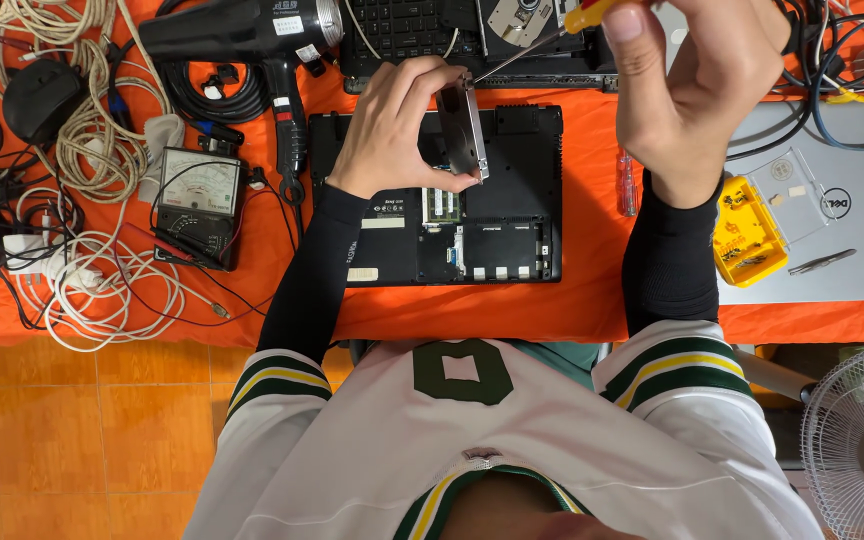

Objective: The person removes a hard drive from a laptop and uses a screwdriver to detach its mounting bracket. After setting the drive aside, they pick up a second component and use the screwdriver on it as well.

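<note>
My left hand (pixel 397 125) holds a flat silver hard drive (pixel 464 130) on edge above an open black laptop underside (pixel 512 230). In my right hand (pixel 697 85) is a screwdriver with a yellow and red handle (pixel 584 14); its thin shaft (pixel 512 57) slants down to the drive's top corner. Both forearms wear black sleeves. The laptop lies on an orange cloth (pixel 572 305) with its memory and drive bays uncovered.
A black heat gun (pixel 252 35), coiled cables (pixel 82 140) and an analogue multimeter (pixel 200 200) lie to the left. A silver closed laptop (pixel 842 200) carries a yellow screw box (pixel 747 235) and tweezers (pixel 822 262). A second disassembled laptop (pixel 472 35) sits behind. A white fan (pixel 862 445) stands at lower right.
</note>
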